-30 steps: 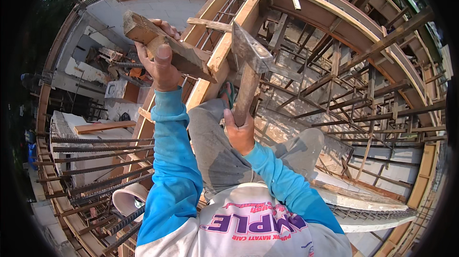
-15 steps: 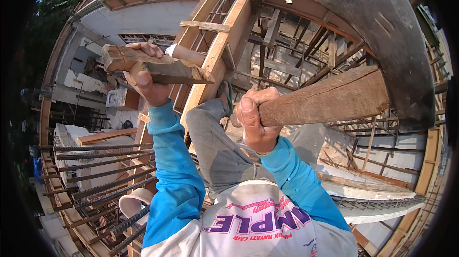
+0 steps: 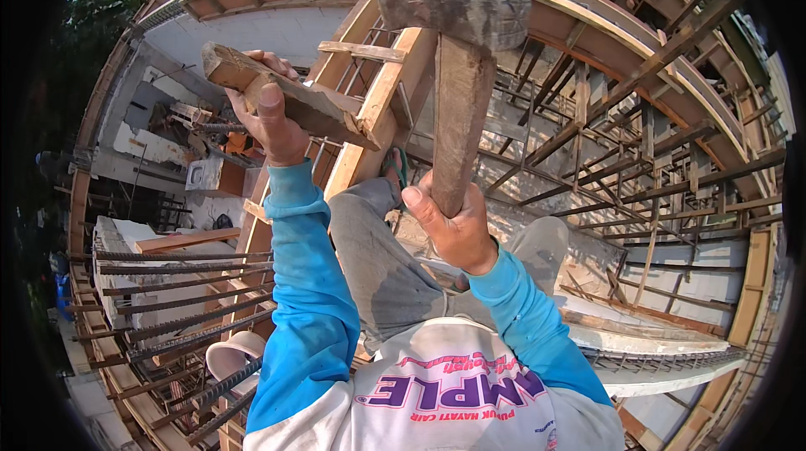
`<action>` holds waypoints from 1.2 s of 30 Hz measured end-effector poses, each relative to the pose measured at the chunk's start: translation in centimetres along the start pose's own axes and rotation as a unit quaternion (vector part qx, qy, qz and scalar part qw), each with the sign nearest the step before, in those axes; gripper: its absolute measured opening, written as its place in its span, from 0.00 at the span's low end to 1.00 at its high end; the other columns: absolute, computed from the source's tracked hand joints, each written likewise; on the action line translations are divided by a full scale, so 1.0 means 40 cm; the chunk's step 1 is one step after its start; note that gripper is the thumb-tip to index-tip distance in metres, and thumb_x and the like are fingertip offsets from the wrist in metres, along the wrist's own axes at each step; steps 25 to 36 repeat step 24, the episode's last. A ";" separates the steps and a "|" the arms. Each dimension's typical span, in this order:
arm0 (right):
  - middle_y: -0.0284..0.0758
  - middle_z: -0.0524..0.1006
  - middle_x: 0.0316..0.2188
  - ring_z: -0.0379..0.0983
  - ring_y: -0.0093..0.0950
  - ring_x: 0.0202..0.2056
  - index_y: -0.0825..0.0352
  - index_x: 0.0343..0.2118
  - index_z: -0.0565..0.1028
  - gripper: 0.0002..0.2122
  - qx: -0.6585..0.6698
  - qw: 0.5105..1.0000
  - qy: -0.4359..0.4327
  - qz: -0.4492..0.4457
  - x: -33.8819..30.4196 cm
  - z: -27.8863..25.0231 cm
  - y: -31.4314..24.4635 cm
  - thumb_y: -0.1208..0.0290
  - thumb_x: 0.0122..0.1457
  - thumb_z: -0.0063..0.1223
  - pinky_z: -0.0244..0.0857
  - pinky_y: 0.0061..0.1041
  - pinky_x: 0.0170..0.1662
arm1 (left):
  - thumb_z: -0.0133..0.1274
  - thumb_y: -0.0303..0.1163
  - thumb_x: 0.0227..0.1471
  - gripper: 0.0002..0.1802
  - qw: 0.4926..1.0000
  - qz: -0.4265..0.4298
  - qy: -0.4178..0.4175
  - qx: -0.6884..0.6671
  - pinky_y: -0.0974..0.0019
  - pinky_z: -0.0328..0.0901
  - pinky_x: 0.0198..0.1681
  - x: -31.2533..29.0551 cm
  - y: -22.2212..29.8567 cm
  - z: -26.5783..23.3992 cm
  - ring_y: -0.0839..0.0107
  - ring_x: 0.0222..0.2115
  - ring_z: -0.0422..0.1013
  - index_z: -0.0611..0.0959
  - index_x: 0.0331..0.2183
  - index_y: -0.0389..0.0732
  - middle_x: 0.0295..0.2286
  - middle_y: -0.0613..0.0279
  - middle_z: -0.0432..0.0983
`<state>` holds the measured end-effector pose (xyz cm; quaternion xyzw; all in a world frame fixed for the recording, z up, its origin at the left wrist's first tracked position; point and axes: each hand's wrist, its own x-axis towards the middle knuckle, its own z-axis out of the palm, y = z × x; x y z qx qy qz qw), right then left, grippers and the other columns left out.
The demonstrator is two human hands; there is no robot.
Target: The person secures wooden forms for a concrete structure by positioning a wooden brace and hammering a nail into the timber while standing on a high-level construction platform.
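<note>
My left hand (image 3: 273, 128) grips a short, split piece of wood (image 3: 315, 111), thumb on the near side and fingers behind it. The wood's right end is chipped and ragged, and it hangs over the timber formwork beam (image 3: 376, 128). My right hand (image 3: 460, 228) is closed around the low end of a hatchet's wooden handle (image 3: 457, 115). The hatchet's worn grey metal head (image 3: 449, 2) is raised, at the top of the view, above and to the right of the wood. A gap separates the head from the wood.
Formwork with rebar inside runs away from me, crossed by a small wooden batten (image 3: 361, 50). Several bare rebar ends (image 3: 185, 287) jut out at the left. Timber props (image 3: 588, 140) stand below at the right. My sandalled foot (image 3: 393, 170) rests by the beam.
The hatchet has swung from the far right toward the middle, its handle now upright. My left hand has tilted the wood, its right end now lower. Both hands keep their hold.
</note>
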<state>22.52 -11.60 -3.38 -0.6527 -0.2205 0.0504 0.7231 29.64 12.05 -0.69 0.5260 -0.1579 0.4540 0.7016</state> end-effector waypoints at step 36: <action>0.30 0.68 0.17 0.64 0.22 0.22 0.67 0.32 0.67 0.10 0.032 0.991 0.068 -0.115 0.031 0.031 0.127 0.66 0.58 0.54 0.60 0.25 0.27 | 0.60 0.51 0.42 0.32 0.999 0.011 0.027 0.040 0.68 0.62 0.35 0.043 -0.023 0.003 0.70 0.31 0.64 0.68 0.41 0.39 0.30 0.61 0.64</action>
